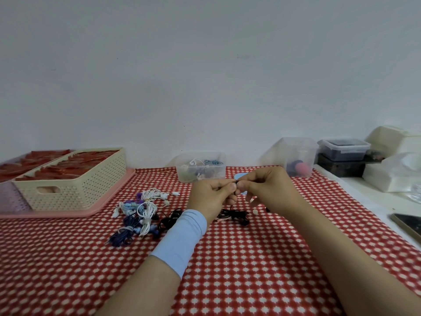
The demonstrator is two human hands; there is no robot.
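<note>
From the head camera, a table under a red-and-white patterned cloth (227,270) runs to a white wall. At the far left a cream basket (75,185) with a perforated wall is packed with red pieces. It stands on a pink tray (107,201) beside a second holder (13,165) of the same red pieces.

In the middle, by the wall, an open clear tub (200,176) holds a jumble of earphones, white and blue among them. To the right a taller clear tub (298,147) holds a pink-red thing and a dark blue one; what they are cannot be told. Beyond it a lidded clear box (344,148) with dark contents sits on a dark box (340,168). White bags (394,174) lie further right, with a phone (407,224) at the table's right edge.

Loose coils of white, blue and black earphones lie in a pile (141,213) on the cloth, left of the hands.

The left hand (211,197), a pale blue wristband (182,238) on its forearm, and the right hand (266,190) meet just above the cloth in front of the middle tub. Both have their fingers curled, and their fingertips pinch a small black earbud (235,184) between them. Its cable drops to the rest of the black earphones (234,216), which lie bunched on the cloth right below the hands. A small white ear tip (255,211) lies just beside that bunch.
</note>
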